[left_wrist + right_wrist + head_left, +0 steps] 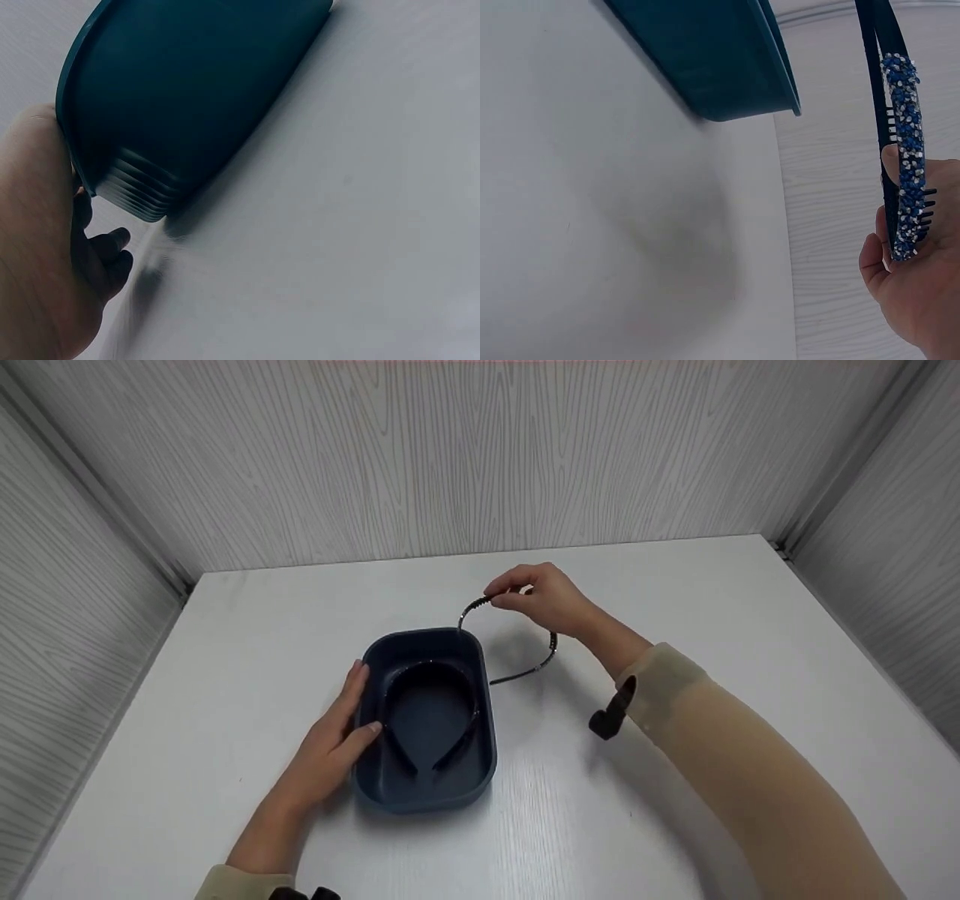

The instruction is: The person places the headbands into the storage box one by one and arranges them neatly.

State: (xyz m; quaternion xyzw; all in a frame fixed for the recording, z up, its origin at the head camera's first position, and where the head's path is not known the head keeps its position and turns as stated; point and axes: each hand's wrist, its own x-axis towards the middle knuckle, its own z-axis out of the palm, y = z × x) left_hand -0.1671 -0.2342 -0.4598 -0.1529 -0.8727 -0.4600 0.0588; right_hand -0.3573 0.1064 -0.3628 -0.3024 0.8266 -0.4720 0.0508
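Observation:
A dark blue plastic bin [367, 780] sits on the table. My left hand [326, 750] grips its left side, thumb over the rim and the other fingers along the outer wall. Inside the bin lies a dark headband [431, 663], its two ends toward me. Beyond the bin's right rim, my right hand [551, 596] pinches a second headband [546, 661] at its curved part, above the table. Blue and white beads cover this headband [909, 142] in the right wrist view, where small comb teeth show along it. In the left wrist view the bin [172, 82] hides some fingertips.
The white tabletop [675, 607] extends around the bin. Pale wood-grain panels stand at the back [480, 457], left [60, 607] and right [885, 547]. A dark strap [611, 716] hangs at my right sleeve.

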